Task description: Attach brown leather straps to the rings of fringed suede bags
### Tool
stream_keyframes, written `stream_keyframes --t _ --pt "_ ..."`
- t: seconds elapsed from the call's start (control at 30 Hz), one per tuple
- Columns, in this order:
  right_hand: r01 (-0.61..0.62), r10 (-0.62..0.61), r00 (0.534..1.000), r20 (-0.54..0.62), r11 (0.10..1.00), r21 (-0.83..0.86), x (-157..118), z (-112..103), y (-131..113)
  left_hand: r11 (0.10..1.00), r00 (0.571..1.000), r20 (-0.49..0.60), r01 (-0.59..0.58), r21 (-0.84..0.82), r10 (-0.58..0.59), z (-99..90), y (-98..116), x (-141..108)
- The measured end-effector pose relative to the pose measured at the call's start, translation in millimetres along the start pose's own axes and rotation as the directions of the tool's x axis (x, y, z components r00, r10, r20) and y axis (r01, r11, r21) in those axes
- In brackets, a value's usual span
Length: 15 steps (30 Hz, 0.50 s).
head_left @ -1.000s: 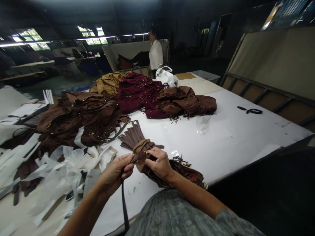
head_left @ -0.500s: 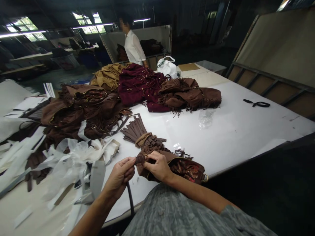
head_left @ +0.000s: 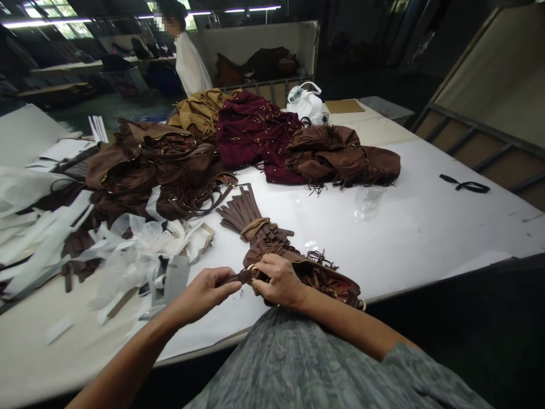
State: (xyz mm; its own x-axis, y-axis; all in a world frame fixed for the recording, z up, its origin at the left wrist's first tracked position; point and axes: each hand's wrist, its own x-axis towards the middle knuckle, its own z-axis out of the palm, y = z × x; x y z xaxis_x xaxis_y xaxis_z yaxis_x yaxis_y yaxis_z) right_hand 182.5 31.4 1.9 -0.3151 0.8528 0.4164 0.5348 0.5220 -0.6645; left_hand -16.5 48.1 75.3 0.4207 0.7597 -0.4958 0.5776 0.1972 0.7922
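Note:
A brown fringed handbag [head_left: 315,269] lies open at the table's near edge, its patterned lining showing. My left hand [head_left: 213,289] pinches a dark brown strap [head_left: 242,277] between thumb and fingers, left of the bag. The strap meets a gold ring [head_left: 254,271] at the bag's end. Closed around that end, beside the ring, is my right hand [head_left: 281,281]; its fingertips are partly hidden. Just beyond the bag lies a bundle of brown straps [head_left: 244,213], tied with a tan band [head_left: 255,228].
Brown bags [head_left: 149,165] are heaped at the left, with maroon bags [head_left: 255,128] and a tan bag [head_left: 200,111] behind. White scraps [head_left: 140,238] cover the table's left side. A black strap [head_left: 464,184] lies at the right. Beyond the table is a person in white [head_left: 191,65].
My left hand has turned flatter and pulled the strap out to the left. My right hand stays at the bag's ring end. The person behind has moved left, and the view has shifted.

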Motion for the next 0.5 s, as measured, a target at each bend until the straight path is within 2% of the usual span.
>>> stream_keyframes --t 0.1,0.2,0.33,0.4,0.5 --pt "0.037 -0.035 0.998 0.05 0.998 -0.042 3 -2 0 1.0 0.999 0.042 0.012 -0.006 -0.012 -4.9 0 4" --pt "0.035 -0.03 0.997 0.065 0.997 -0.072 4 -4 0 1.0 0.999 0.032 0.011 0.011 -0.011 -9.8 -2 12" --pt "-0.004 0.009 0.999 0.041 0.993 -0.119 -1 2 -4 0.967 0.994 0.015 -0.105 0.234 0.105 -17.8 1 18" --pt "-0.002 0.008 0.999 0.037 0.99 -0.144 -6 9 -8 0.893 0.984 0.053 -0.178 0.413 0.172 -22.7 5 17" --pt "0.046 -0.037 0.998 0.059 0.984 -0.17 -16 20 -14 0.683 0.958 0.203 -0.287 0.671 0.202 -29.2 15 14"
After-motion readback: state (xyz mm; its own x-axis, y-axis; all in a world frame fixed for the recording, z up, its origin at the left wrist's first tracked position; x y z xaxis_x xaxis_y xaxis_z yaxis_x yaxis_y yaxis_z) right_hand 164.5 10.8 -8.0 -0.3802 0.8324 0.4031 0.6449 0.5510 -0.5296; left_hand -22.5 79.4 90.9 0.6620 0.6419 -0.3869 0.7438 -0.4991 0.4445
